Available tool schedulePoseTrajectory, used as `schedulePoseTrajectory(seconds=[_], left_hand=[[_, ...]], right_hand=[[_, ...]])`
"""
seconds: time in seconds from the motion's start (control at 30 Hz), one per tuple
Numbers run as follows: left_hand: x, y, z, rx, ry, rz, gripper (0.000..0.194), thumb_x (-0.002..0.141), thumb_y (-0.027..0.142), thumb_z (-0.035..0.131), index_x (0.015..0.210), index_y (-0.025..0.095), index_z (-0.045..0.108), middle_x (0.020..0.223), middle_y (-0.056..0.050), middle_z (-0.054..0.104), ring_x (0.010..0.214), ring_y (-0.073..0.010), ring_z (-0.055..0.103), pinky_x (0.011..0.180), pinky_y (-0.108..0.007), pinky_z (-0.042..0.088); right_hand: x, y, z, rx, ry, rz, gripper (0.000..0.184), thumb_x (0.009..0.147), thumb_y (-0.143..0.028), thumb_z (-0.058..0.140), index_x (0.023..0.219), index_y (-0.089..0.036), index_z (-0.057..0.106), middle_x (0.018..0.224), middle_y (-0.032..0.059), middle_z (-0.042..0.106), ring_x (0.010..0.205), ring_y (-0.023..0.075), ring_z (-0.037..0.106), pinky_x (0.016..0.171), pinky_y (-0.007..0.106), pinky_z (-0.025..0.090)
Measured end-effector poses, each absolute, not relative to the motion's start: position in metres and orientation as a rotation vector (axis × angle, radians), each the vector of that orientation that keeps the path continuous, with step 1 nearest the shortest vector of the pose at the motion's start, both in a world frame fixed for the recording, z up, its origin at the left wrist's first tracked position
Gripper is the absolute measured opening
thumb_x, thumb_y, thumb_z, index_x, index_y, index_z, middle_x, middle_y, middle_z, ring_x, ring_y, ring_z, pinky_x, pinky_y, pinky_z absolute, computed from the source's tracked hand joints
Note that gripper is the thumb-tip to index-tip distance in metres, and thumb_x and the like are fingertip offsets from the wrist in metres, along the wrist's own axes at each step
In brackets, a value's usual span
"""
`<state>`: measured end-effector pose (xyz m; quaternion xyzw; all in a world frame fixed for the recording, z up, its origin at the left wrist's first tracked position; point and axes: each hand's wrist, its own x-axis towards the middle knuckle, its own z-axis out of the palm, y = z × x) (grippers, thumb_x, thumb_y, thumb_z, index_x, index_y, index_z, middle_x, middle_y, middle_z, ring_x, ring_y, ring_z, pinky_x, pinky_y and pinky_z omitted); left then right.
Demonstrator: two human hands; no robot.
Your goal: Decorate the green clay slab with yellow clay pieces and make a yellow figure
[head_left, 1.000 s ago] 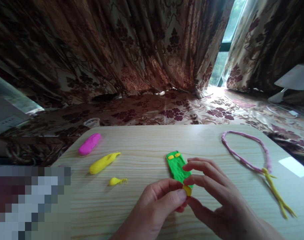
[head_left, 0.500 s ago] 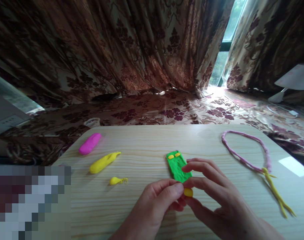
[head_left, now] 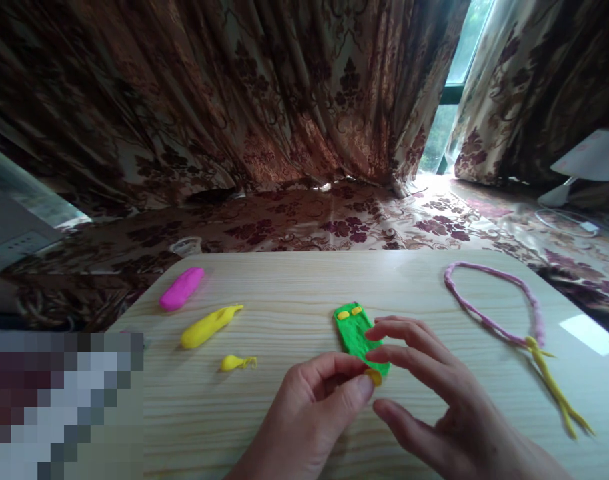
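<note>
Between the thumb and index finger of my left hand (head_left: 317, 403) is a small yellow clay piece (head_left: 374, 378), pinched so that only its right end shows. My right hand (head_left: 434, 387) is just to the right, thumb and fingers apart, holding nothing. Beyond both hands a flat green clay slab (head_left: 357, 333) lies on the table, with two small yellow clay bits on its far end. The fingers of my right hand hover over the slab's right edge and hide part of it; whether they touch it I cannot tell.
On the table (head_left: 194, 427), at left, lie a pink clay lump (head_left: 182, 289), a long yellow clay lump (head_left: 209, 327) and a smaller yellow piece (head_left: 231, 363). At right is a pink clay loop (head_left: 484, 320) with a forked yellow clay strand (head_left: 551, 380). Curtains hang behind.
My right thumb and fingers have come away from the yellow clay piece and spread apart. The left hand keeps its pinch on the piece, which now appears tilted and slightly higher.
</note>
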<state>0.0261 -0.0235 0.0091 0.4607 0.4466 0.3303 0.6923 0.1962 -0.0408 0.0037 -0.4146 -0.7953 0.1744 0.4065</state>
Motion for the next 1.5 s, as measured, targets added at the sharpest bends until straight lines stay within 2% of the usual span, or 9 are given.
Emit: schedulePoseTrajectory(seconds=[0.13,0.27,0.5,0.63,0.9,1.23,1.5], left_hand=[[0.0256,-0.0209,0.0076,1.280,1.052,0.814,0.007,0.076,0.023,0.063,0.077,0.018,0.068,0.078,-0.003,0.066,0.075,-0.0169,0.058,0.072,-0.025,0.043],[0.0267,-0.0215,0.0075,1.376,1.053,0.878,0.006,0.076,0.020,0.062,0.075,0.018,0.067,0.077,-0.002,0.065,0.075,-0.0171,0.059,0.071,-0.024,0.044],[0.0281,-0.0229,0.0050,1.385,1.008,0.887,0.007,0.075,0.018,0.061,0.079,0.018,0.068,0.082,-0.004,0.067,0.076,-0.0175,0.059,0.072,-0.025,0.045],[0.0270,-0.0229,0.0033,1.407,1.031,0.887,0.006,0.075,0.018,0.061,0.075,0.018,0.067,0.075,-0.002,0.064,0.073,-0.0170,0.058,0.069,-0.024,0.044],[0.0252,-0.0215,0.0068,1.438,1.012,0.878,0.011,0.077,0.018,0.060,0.068,0.017,0.066,0.073,-0.002,0.062,0.076,-0.0174,0.058,0.073,-0.025,0.042],[0.0260,-0.0238,0.0063,1.359,1.075,0.814,0.006,0.073,0.023,0.063,0.070,0.018,0.063,0.070,-0.001,0.063,0.068,-0.0154,0.055,0.066,-0.024,0.043],[0.0253,-0.0222,0.0087,1.415,1.053,0.815,0.007,0.074,0.017,0.061,0.067,0.018,0.062,0.070,0.000,0.061,0.069,-0.0150,0.055,0.068,-0.024,0.042]], right_hand=[[0.1983,-0.0434,0.0046,-1.124,-1.924,0.573,0.015,0.082,-0.011,0.054,0.094,-0.019,0.056,0.117,0.0090,0.051,0.115,0.0189,0.049,0.092,0.028,0.047],[0.1976,-0.0415,0.0026,-1.117,-1.905,0.576,0.012,0.081,-0.011,0.055,0.089,-0.020,0.056,0.113,0.0077,0.052,0.113,0.0193,0.050,0.093,0.029,0.046],[0.1977,-0.0402,0.0013,-1.072,-1.896,0.559,0.014,0.080,-0.009,0.057,0.086,-0.021,0.057,0.108,0.0059,0.055,0.109,0.0190,0.052,0.092,0.029,0.046],[0.1986,-0.0420,0.0029,-1.057,-1.900,0.595,0.014,0.081,-0.009,0.055,0.088,-0.020,0.057,0.106,0.0068,0.055,0.109,0.0195,0.052,0.092,0.030,0.047],[0.1950,-0.0411,0.0076,-1.056,-1.907,0.624,0.014,0.083,-0.007,0.051,0.088,-0.018,0.058,0.103,0.0085,0.055,0.105,0.0189,0.053,0.088,0.029,0.050],[0.1955,-0.0397,0.0062,-1.042,-1.912,0.603,0.013,0.081,-0.008,0.054,0.086,-0.020,0.058,0.102,0.0074,0.057,0.104,0.0193,0.054,0.087,0.029,0.049],[0.1953,-0.0414,0.0090,-1.037,-1.904,0.655,0.016,0.083,-0.006,0.050,0.089,-0.018,0.058,0.096,0.0073,0.055,0.103,0.0183,0.053,0.086,0.029,0.050]])
